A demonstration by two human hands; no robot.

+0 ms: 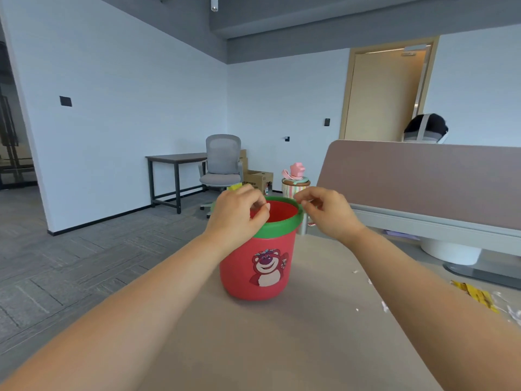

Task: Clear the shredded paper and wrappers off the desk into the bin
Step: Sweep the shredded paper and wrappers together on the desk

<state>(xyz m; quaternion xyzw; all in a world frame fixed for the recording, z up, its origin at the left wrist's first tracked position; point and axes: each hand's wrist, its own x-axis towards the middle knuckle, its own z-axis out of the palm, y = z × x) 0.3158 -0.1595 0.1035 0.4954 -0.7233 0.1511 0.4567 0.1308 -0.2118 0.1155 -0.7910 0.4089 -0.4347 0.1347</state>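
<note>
A red bin (258, 266) with a green rim and a bear picture stands on the beige desk (253, 348). My left hand (236, 213) hovers over the bin's left rim, fingers curled round a yellow-green scrap (234, 187) that peeks out above the knuckles. My right hand (327, 210) is at the bin's right rim with fingers curled; I cannot see whether it holds anything. Yellow paper shreds (476, 296) and small white scraps (514, 313) lie at the desk's right edge.
A grey monitor (423, 182) on a white stand occupies the right of the desk. A pink-lidded striped cup (296, 183) stands behind the bin. Beyond the desk are a grey office chair (222, 165), a dark side table and cardboard boxes.
</note>
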